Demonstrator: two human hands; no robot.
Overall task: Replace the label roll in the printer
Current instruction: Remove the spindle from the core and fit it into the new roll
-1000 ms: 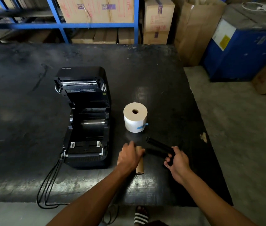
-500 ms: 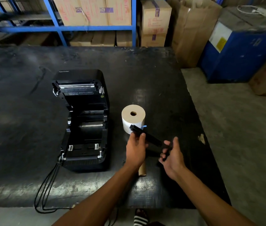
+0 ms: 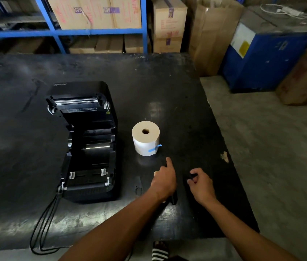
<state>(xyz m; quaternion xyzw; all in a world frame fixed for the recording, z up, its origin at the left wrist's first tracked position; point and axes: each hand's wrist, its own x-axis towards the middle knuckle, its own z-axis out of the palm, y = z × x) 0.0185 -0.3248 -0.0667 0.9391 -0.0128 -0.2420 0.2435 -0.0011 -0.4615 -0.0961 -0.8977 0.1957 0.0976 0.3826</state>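
Observation:
The black label printer [image 3: 87,166] sits left of centre on the table with its lid [image 3: 81,102] up and its roll bay bare. A new white label roll [image 3: 146,140] stands on end to its right, closed with blue tape. My left hand [image 3: 164,180] is just in front of the roll with the index finger stretched toward it. It grips a black spindle whose end [image 3: 174,199] sticks out under the wrist. A sliver of the brown empty core [image 3: 155,173] shows beneath that hand. My right hand [image 3: 202,184] pinches a small black spindle end piece [image 3: 191,176].
The black table [image 3: 196,119] ends just right of my right hand, with concrete floor beyond. Printer cables [image 3: 43,225] hang over the front edge. A small dark clip-like shape [image 3: 138,189] lies by the printer. Blue shelving [image 3: 96,32] with cartons stands behind.
The spindle was lifted off the table between both hands. Now its end piece is apart in my right hand and the rod lies along my left palm, lower and nearer me.

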